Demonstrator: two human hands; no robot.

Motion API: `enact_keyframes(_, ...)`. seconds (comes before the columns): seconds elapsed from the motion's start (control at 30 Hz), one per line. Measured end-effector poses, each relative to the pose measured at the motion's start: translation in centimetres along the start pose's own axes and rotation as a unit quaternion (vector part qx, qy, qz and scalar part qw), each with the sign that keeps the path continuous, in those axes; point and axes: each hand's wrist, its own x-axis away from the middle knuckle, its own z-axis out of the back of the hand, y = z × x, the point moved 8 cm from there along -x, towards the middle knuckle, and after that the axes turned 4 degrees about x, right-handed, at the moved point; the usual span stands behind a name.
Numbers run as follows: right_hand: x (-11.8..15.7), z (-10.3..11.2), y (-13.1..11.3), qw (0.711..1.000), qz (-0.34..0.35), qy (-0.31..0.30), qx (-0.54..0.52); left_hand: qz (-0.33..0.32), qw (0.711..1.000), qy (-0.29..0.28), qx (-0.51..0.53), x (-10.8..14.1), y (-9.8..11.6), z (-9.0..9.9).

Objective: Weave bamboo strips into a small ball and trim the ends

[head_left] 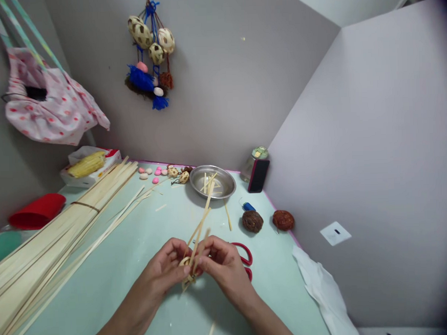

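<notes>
Near the front of the table my left hand (167,268) is closed around a small, partly woven ball (186,276) of pale flat strips. Thumb and fingers of my right hand (221,260) pinch one of the bamboo-like strips (199,234) at the ball's right side. Several loose strip ends stick up and away from the ball, toward the metal bowl. My fingers hide much of the weave. Scissors with red handles (245,254) lie just beyond my right hand, their blades mostly hidden.
A metal bowl (195,189) holds short strips. Long strips (64,231) lie bundled at the left. Pink and white pebble-like pieces (155,180), brown thread balls (252,221), blue thread (249,206), and a phone (259,176) against a jar (248,165) sit farther back. Woven ornaments (156,53) hang above.
</notes>
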Motion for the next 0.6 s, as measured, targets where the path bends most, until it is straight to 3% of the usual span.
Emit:
enact_keyframes(0.2,0.1,-0.2,0.1,1.000,-0.013,-0.011,0.022,-0.012,0.998,-0.055,-0.029,0.1,0.4,-0.9)
enact_keyframes(0.43,-0.3,-0.2,0.7,0.999,-0.034,-0.016,0.006,-0.046,0.995,-0.070,-0.053,-0.1,0.7,-0.9)
enact_keyframes(0.53,-0.3,-0.2,0.6,0.999,-0.028,-0.024,0.016,-0.067,0.993,-0.052,-0.076,-0.2,0.6,-0.2)
enact_keyframes(0.6,-0.2,-0.3,0.3,0.999,-0.009,-0.029,0.021,-0.073,0.993,-0.009,-0.094,-0.4,0.6,0.8)
